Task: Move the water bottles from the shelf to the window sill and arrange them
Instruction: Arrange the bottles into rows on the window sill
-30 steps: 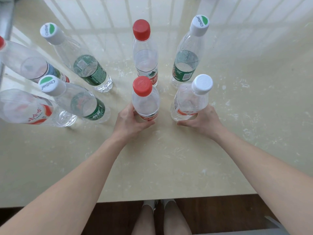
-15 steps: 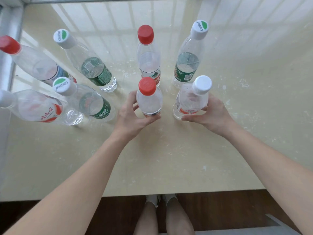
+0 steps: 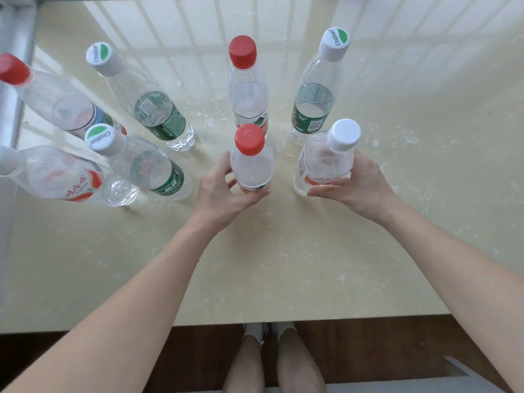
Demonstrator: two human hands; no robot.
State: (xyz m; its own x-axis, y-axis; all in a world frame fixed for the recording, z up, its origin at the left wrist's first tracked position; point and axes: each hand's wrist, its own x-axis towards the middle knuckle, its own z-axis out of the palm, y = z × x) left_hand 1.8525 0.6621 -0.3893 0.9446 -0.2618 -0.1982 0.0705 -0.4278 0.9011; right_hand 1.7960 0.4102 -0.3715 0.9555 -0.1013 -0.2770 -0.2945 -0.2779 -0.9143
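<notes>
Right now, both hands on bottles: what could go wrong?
1. The left hand grips the near red-capped bottle just in front of the rear red-capped bottle; a forward push may topple that one.
2. The green-labelled bottle stands just left of that hand and might get bumped.
3. The right hand holds the white-capped bottle low, so it could tip.

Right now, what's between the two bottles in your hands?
Nothing: the head view shows only bare window sill between the held red-capped bottle and the held white-capped bottle.
</notes>
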